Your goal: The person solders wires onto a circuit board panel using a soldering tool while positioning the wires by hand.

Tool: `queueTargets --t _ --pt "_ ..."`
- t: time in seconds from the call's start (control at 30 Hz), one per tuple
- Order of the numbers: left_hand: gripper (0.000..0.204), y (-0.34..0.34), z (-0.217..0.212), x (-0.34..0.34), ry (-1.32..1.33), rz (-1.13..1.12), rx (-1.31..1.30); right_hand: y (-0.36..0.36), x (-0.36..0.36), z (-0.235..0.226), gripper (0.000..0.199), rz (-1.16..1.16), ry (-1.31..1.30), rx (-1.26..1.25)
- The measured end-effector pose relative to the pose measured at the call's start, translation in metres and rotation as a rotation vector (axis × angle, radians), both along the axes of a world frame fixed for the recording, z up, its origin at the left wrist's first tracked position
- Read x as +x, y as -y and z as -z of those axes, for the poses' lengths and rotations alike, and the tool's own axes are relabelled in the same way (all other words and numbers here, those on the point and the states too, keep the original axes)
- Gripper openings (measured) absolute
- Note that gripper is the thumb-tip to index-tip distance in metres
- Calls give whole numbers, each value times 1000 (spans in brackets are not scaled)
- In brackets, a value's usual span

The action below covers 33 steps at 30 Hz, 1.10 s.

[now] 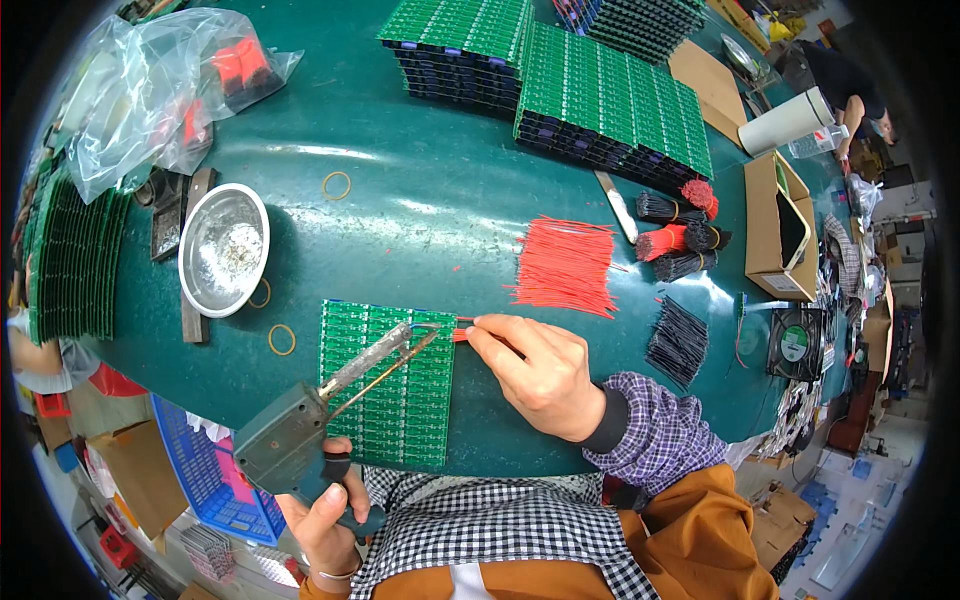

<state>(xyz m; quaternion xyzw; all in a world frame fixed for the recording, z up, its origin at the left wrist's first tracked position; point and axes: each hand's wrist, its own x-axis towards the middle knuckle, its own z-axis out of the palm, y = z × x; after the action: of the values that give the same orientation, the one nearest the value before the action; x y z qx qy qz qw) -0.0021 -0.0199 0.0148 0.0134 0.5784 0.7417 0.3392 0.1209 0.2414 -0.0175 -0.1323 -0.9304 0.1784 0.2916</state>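
Note:
My left hand (322, 522) is closed round the handle of a dark soldering gun (285, 437). Its metal barrel and a thin feed tube reach up and right, so that the tip is over the upper right part of a green circuit board panel (400, 430). At the panel's right edge, my right hand (545, 375) pinches red wire (464, 335) between thumb and fingers. How many wires it holds is hard to make out. A spread of red wires (565, 268) lies just beyond this hand, with a bunch of black wires (677, 342) to its right.
Stacked green boards (610, 100) stand at the back; more boards (75, 260) stand on edge at far left. Around the table are a metal bowl (225, 250), plastic bag (150, 90), rubber bands, bundled wires (670, 240), open carton (780, 230), fan (796, 343) and white cup (785, 120).

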Motion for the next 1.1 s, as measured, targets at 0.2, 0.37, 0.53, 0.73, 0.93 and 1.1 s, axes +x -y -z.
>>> queueTargets --t 0.2,0.37,0.53,0.73,0.93,1.1 --pt "65 -6 -5 3 -85 21 -95 -1 1 3 23 -5 -2 24" --pt "64 -6 -7 4 -94 22 -102 -1 1 4 23 -5 6 51" --pt "64 -5 -6 5 -93 12 -109 -2 -4 -1 21 4 -52 34" --pt "63 11 1 7 -159 86 -170 6 3 -2 24 -43 -120 0" --pt "52 30 17 16 -606 242 -399 7 6 4 24 -39 -50 -29" --pt "26 23 -1 21 -339 242 -480 7 5 4 23 -39 -46 -32"
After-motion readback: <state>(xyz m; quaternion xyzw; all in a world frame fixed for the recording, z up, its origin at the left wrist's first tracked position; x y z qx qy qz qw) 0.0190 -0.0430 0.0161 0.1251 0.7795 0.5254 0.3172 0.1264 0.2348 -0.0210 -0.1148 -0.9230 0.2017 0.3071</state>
